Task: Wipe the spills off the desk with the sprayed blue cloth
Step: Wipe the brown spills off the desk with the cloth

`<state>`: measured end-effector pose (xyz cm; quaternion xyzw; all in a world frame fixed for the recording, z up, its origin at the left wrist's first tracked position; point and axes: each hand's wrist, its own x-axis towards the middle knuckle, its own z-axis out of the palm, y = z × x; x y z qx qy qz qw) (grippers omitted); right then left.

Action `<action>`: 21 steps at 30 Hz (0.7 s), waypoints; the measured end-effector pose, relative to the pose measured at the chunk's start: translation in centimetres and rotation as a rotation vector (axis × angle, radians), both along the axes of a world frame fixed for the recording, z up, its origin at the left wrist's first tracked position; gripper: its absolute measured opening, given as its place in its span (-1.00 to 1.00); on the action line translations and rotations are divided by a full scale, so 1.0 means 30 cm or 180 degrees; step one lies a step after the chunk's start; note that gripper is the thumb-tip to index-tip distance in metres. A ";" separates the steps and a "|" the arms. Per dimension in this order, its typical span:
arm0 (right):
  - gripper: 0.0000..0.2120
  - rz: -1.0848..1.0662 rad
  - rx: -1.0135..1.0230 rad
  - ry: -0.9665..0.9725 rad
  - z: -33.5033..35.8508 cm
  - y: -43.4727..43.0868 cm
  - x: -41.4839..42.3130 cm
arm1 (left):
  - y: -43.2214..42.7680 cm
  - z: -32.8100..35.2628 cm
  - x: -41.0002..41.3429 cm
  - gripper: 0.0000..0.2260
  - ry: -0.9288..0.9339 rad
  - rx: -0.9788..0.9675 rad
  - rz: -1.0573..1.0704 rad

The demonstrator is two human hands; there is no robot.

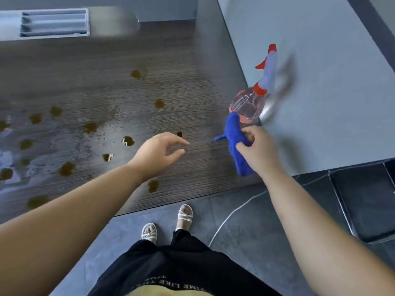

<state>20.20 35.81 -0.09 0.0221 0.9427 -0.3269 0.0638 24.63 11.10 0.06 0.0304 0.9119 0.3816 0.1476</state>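
The dark wood-grain desk carries several brown spills, spread from its middle to its left edge, with a wet sheen at the far left. My right hand is closed on a crumpled blue cloth near the desk's right edge. Just behind the cloth stands a clear pink spray bottle with a white and red trigger head. My left hand hovers over the desk's front middle, fingers spread and holding nothing.
A grey panel rises along the desk's right side. A grey slotted tray sits at the back left. Below the front edge are the grey floor, a white cable and my sandalled feet.
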 end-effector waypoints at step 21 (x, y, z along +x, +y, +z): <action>-0.40 0.1667 0.1876 0.0067 -0.254 -0.151 0.203 | -0.253 -0.078 0.158 -0.58 -0.0279 -0.1422 -0.0113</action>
